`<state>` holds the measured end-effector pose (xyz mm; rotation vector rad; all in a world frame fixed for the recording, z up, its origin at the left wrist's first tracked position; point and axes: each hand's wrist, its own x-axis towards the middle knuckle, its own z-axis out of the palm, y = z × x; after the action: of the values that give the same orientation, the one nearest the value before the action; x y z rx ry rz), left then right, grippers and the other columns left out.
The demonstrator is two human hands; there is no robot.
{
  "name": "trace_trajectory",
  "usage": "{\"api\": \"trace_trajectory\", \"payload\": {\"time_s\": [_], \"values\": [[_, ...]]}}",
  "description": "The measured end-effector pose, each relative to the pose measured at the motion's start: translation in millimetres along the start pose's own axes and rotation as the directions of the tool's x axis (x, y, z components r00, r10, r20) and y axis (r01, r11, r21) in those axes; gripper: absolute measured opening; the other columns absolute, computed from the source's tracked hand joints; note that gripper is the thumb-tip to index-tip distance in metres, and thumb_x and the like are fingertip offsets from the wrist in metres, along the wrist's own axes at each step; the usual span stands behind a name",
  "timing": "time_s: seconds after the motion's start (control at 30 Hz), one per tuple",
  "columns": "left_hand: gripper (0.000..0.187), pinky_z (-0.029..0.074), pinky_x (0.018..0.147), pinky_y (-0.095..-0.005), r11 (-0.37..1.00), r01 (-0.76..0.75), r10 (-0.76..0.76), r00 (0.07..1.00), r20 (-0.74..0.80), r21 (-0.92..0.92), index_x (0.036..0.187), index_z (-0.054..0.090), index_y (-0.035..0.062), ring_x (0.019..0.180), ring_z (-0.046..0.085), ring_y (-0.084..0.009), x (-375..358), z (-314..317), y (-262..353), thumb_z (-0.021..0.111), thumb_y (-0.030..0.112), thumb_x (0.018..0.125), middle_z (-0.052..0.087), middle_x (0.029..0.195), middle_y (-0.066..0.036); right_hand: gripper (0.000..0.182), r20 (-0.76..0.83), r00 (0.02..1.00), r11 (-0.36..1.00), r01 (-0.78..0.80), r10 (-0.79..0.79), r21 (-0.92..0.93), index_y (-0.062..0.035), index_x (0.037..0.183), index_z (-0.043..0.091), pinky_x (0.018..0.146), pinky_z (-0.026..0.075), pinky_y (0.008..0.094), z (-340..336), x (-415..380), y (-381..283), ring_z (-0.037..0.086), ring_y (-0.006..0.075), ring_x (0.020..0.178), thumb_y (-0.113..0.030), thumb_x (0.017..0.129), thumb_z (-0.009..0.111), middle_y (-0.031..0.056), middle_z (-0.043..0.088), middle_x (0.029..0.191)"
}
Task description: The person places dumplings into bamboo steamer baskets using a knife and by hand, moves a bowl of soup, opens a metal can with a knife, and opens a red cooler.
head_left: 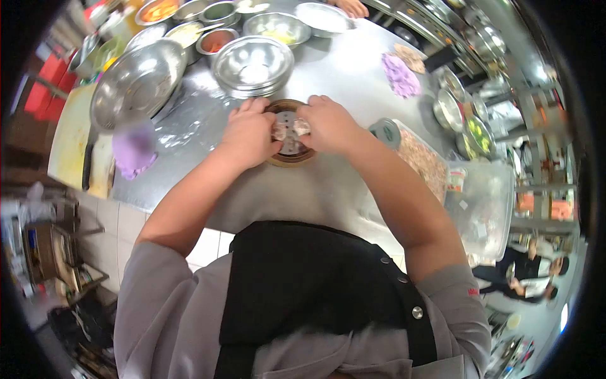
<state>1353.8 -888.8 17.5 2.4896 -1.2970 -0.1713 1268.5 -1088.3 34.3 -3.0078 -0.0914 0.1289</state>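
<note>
Table; steamer between left fingers, right fingers.

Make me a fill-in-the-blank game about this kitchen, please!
1. Between the left hand and the right hand is a basket whose shape is ____.
2. The cloth by the big bowl is coloured ____.
3. The apron the person wears is coloured ____.
4. From the person's side, the mince is to the ____ of the basket.

Missing words: round; purple; black; right.
</note>
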Motion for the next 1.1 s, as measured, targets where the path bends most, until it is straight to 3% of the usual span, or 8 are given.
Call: {"api": "trace_trajectory", "payload": {"time_s": [0.17,0.2,0.3,0.33,0.43,0.67,0.73,1.1], "values": [[0.062,0.046,0.105,-0.0454,0.986,-0.11,0.075,0.962,-0.262,-0.122,0.13,0.066,0.0065,0.126,0.056,-0.0345,-6,-8,21,0.086,0.029,0.076,0.059,0.138,-0.016,0.039,-0.345,0.936,0.993,-0.04,0.076,0.111,-0.008,0.116,0.071,0.091,0.053,0.0447,-57,-64,34,0.065,0.0337,0.101,-0.026,0.082,0.077,0.0147,0.067,0.104],[0.062,0.048,0.103,-0.0444,0.976,-0.136,0.08,0.949,-0.306,-0.168,0.132,0.065,0.0063,0.124,0.058,-0.0337,-8,-10,27,0.086,0.028,0.078,0.06,0.136,-0.016,0.035,-0.309,0.929,0.975,-0.167,0.205,0.145,-0.0076,0.114,0.071,0.09,0.053,0.0443,-77,-87,40,0.066,0.0335,0.099,-0.026,0.085,0.075,0.0149,0.068,0.104],[0.055,0.052,0.096,-0.0399,0.833,-0.205,0.128,0.975,-0.181,-0.514,0.132,0.064,0.0047,0.112,0.064,-0.0277,-23,2,59,0.083,0.027,0.085,0.065,0.126,-0.015,0.03,-0.238,0.847,0.879,-0.466,0.475,0.098,-0.0063,0.111,0.072,0.088,0.053,0.0434,-101,-167,75,0.068,0.0339,0.098,-0.027,0.089,0.071,0.0157,0.071,0.105],[0.048,0.054,0.088,-0.0371,0.732,-0.084,0.128,0.992,0.015,-0.677,0.13,0.064,0.0044,0.105,0.065,-0.0214,-32,6,76,0.079,0.027,0.091,0.068,0.119,-0.012,0.031,-0.19,0.828,0.846,-0.532,0.528,0.036,-0.0068,0.112,0.071,0.09,0.053,0.0446,-96,-197,89,0.067,0.035,0.102,-0.028,0.09,0.07,0.0157,0.071,0.107],[0.044,0.056,0.082,-0.0368,0.673,-0.064,0.3,0.934,0.193,-0.737,0.127,0.066,0.0039,0.096,0.067,-0.0194,-43,52,109,0.078,0.027,0.092,0.07,0.109,-0.01,0.034,-0.056,0.722,0.72,-0.691,0.689,-0.056,-0.0075,0.115,0.07,0.094,0.052,0.0466,-67,-271,100,0.066,0.0363,0.108,-0.029,0.089,0.069,0.0162,0.07,0.112],[0.049,0.055,0.077,-0.0429,0.923,0.029,0.142,0.901,0.41,-0.383,0.099,0.071,0.0013,0.084,0.07,-0.0307,10,93,181,0.063,0.049,0.098,0.073,0.09,-0.017,0.044,0.007,0.48,0.48,-0.877,0.877,-0.011,-0.0099,0.126,0.065,0.095,0.053,0.0479,-4,-344,81,0.063,0.0365,0.116,-0.029,0.086,0.072,0.0172,0.065,0.122],[0.052,0.055,0.076,-0.0449,0.955,-0.025,0.165,0.87,0.464,-0.294,0.092,0.071,0.001,0.083,0.07,-0.0348,23,108,191,0.058,0.051,0.099,0.073,0.087,-0.019,0.044,-0.032,0.496,0.497,-0.867,0.868,0.044,-0.0085,0.126,0.065,0.098,0.052,0.0483,13,-358,85,0.062,0.038,0.117,-0.028,0.087,0.071,0.0191,0.064,0.124],[0.042,0.055,0.059,-0.0347,0.753,0.348,0.225,0.661,0.716,-0.558,0.081,0.069,-0.0037,0.061,0.069,-0.0177,-9,151,217,0.058,0.033,0.099,0.072,0.075,-0.011,0.037,0.0,0.456,0.455,-0.89,0.89,0.029,-0.0072,0.125,0.062,0.094,0.054,0.0499,44,-380,120,0.067,0.0411,0.109,-0.021,0.09,0.062,0.0224,0.065,0.122]]}}
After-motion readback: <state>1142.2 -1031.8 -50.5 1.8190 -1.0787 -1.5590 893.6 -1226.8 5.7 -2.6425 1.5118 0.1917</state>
